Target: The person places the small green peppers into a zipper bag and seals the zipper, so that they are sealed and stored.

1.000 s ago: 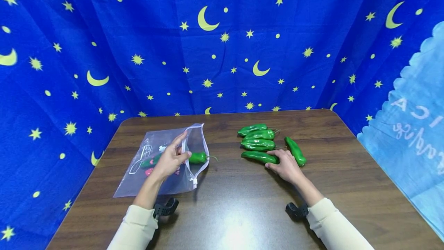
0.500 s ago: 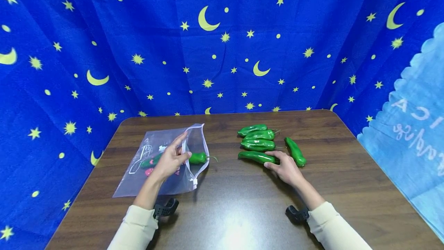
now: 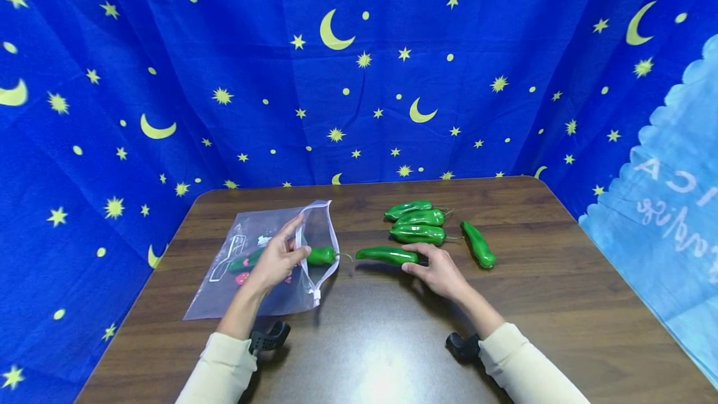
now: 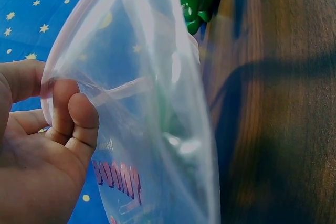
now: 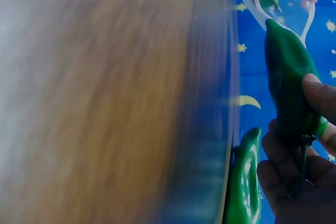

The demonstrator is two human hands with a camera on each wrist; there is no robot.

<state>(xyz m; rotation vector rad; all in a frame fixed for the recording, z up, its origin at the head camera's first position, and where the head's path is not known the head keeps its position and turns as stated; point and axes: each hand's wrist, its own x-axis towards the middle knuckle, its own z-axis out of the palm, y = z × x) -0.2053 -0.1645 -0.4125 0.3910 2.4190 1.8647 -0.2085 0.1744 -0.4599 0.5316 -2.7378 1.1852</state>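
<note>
A blue fabric curtain (image 3: 381, 83) with yellow moons and stars backs the brown wood-grain table (image 3: 552, 273); a light-blue scallop-edged panel (image 3: 662, 217) bears white lettering.

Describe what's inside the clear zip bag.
A green pepper shows in the open mouth, its stem poking out. More green shows through the bag; the left hand covers the stretch between, so one pepper or two cannot be told.

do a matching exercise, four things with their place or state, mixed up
1. left hand
2. right hand
3. clear plastic zip bag
4. blue star-and-moon cloth

A. holds a long glossy green pepper
B. hangs behind the brown wooden table
C. shows another green pepper at its open mouth
D. holds the bag's rim

Pairs: 1-D; 2-A; 3-C; 4-B
</note>
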